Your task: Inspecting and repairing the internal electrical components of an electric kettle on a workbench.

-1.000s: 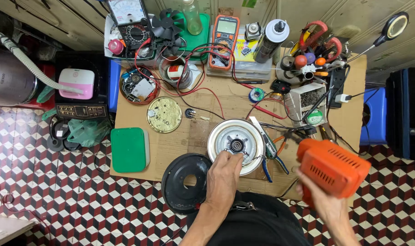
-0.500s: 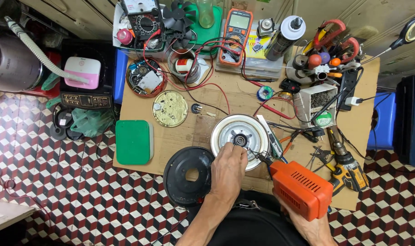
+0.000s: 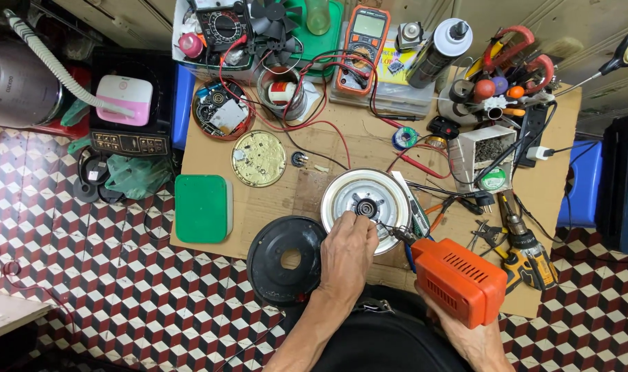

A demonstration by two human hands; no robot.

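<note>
the left hand (image 3: 348,249) is laid on the near rim of the round silver appliance base (image 3: 366,204), fingers curled together against its central hub; whether anything small is pinched there cannot be told. the base lies near the front edge of the worktop (image 3: 307,193), right of centre, just beside the black round cover (image 3: 285,259) that overhangs that edge. the right hand (image 3: 474,337) is clamped around the orange soldering gun (image 3: 458,279), whose tip is pointed at the hub, very near the left fingers. a burn is judged likely if the tip is brought closer while those fingers are kept there. red and black leads (image 3: 327,103) trailing across the worktop could be snagged or scorched, and the overhanging cover could be knocked to the floor
</note>
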